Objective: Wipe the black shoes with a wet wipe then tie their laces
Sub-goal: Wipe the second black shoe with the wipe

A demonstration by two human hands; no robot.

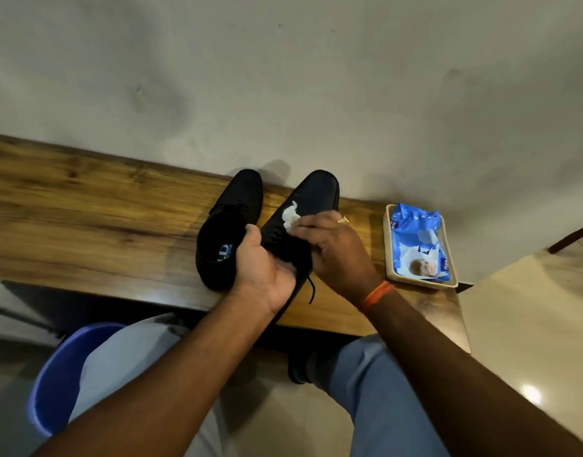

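Two black shoes stand side by side on a wooden shelf point(86, 206), toes toward the wall. My left hand point(265, 265) grips the heel end of the right shoe point(313, 196), fingers curled into its opening. My right hand point(336, 245) pinches a crumpled white wet wipe point(290, 216) and presses it on that shoe's upper near the laces. A loose black lace end point(311, 290) hangs off the shelf's front edge. The left shoe point(232, 225) sits untouched, its printed insole showing.
A beige tray point(389, 255) with a blue pack of wet wipes point(415, 239) sits at the shelf's right end. A blue bucket point(56, 384) stands on the floor at lower left by my knees. A plain wall rises right behind the shelf.
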